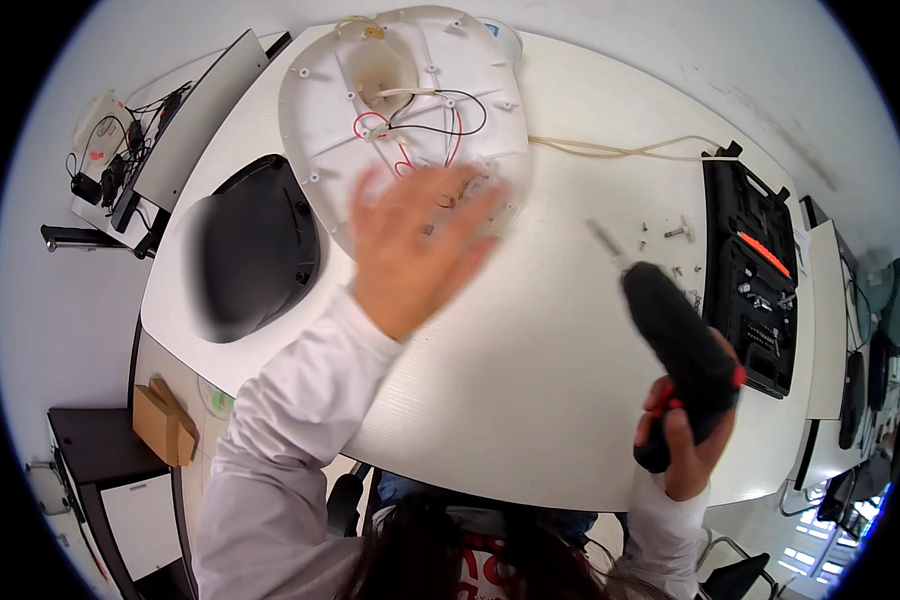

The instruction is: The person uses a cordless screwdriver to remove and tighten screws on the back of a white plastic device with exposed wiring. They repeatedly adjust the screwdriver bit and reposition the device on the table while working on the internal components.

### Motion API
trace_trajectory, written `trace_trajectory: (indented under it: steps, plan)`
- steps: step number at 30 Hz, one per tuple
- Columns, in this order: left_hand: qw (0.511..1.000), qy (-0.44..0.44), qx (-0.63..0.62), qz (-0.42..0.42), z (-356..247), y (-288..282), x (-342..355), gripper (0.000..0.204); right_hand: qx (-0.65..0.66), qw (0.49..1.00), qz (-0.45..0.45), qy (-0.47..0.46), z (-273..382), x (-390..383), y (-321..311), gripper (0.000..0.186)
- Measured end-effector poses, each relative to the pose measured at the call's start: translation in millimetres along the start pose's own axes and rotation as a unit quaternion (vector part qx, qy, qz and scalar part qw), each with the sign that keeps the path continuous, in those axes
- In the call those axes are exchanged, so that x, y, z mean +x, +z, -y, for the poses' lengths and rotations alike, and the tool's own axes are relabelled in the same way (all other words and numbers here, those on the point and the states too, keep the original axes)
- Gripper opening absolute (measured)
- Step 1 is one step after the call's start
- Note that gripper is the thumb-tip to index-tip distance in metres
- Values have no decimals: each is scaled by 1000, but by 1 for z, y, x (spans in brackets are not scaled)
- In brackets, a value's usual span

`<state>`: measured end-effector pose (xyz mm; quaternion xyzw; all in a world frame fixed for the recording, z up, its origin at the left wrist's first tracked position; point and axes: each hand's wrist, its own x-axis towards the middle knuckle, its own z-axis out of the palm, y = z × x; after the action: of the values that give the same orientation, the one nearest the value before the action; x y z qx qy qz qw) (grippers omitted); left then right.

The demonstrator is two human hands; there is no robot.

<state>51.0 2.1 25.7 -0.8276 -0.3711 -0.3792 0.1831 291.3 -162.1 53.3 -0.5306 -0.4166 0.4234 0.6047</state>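
Note:
A large white plastic housing (315, 100) lies at the far side of the table, its ribbed inside facing up, with red and black wires (465, 95) across it. Over its near edge my left hand (415, 245) is stretched out, blurred, fingers spread and apparently holding nothing. It hides part of the housing; whether it touches the plastic I cannot tell. In my right hand (698, 455) is a black and red cordless screwdriver (675, 325), gripped by the handle. Its bit points up and left above the tabletop, away from the housing. Several small screws (643, 242) lie beyond it.
A black plastic cover (255, 250) sits left of the housing, partly blurred. An opened black tool case (725, 260) with bits stands at the right edge of the white table (510, 390). A pale cord (630, 150) runs behind. Cardboard boxes (160, 425) stand off the table at left.

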Motion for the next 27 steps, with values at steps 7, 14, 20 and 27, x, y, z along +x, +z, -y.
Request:
trace_trajectory:
  steps: [7, 14, 20, 27]
  plan:
    - [970, -189, -56, -141, 65, -13, -16, 68, -78, 989, 118, 50, -4, 20, 34, 63]
    - [796, -365, -462, -138, 74, 2, -27, 48, -82, 989, 120, 41, -13, 25, 49, 63]
    - [820, -366, -421, -132, 73, 14, -34, 32, -76, 989, 116, 57, -17, 26, 53, 63]
    - [830, -365, -402, -129, 74, 14, -37, 32, -76, 991, 106, 41, -21, 25, 52, 63]
